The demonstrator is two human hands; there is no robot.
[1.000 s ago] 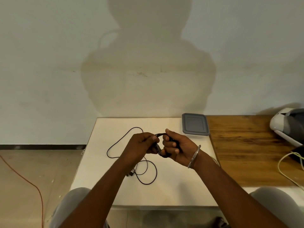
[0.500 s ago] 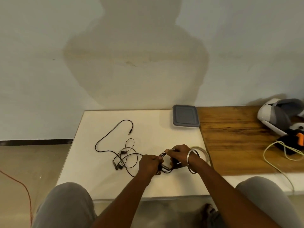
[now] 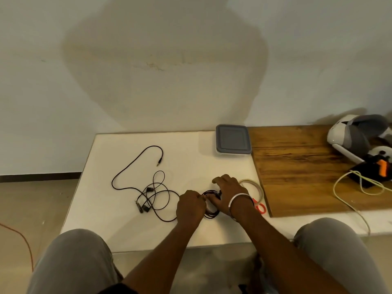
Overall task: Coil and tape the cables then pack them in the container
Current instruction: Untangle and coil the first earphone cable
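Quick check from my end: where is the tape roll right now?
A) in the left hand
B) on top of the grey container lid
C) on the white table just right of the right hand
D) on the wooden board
C: the tape roll lies flat on the white table beside the right hand, short of the wooden board; both hands are on the coiled cable.

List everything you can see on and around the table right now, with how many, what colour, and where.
Coiled cable: one, black, under both hands.
Loose earphone cable: one, black, left half of white table.
Tape roll: one, clear, beside right hand.
Scissors: one, orange handles, near right wrist.
Container: one, grey lid on, far edge.
Wooden board: one, brown, right.
Headset: one, white-grey, far right.
Pale cord: one, right edge.
Left hand, right hand: grip on coil.
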